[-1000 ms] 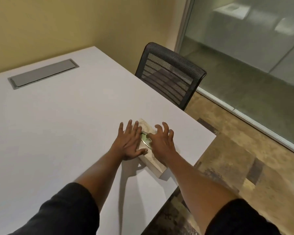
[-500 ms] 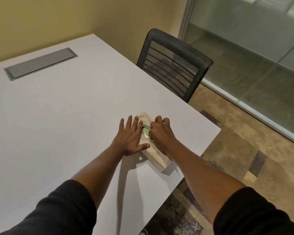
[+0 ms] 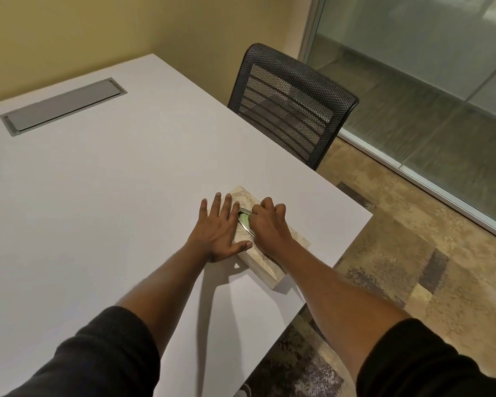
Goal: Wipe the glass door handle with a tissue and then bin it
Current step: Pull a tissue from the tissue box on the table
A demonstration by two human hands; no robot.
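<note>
A tissue box (image 3: pixel 269 265) with a pale leafy pattern lies on the white counter (image 3: pixel 98 196), near its right edge and angled to that edge.

Left hand (image 3: pixel 219 233): flat, palm down, fingers (image 3: pixel 216 206) spread. It rests partly on the counter and partly against the left side of the box, thumb lying across the near top of the box.

Right hand (image 3: pixel 267 226): on top of the box, fingers curled in tight at the oval slot (image 3: pixel 243 220). Something pale green shows in the slot; cannot tell whether the fingertips have hold of a tissue.

Both forearms bare, dark sleeves (image 3: pixel 103 359) pushed up.

Grey hatch (image 3: pixel 62 106) set into the far left of the counter. Black mesh chair (image 3: pixel 291 104) pushed in at the far right side. Glass wall (image 3: pixel 427 67) beyond it, patterned carpet (image 3: pixel 398 253) below.
</note>
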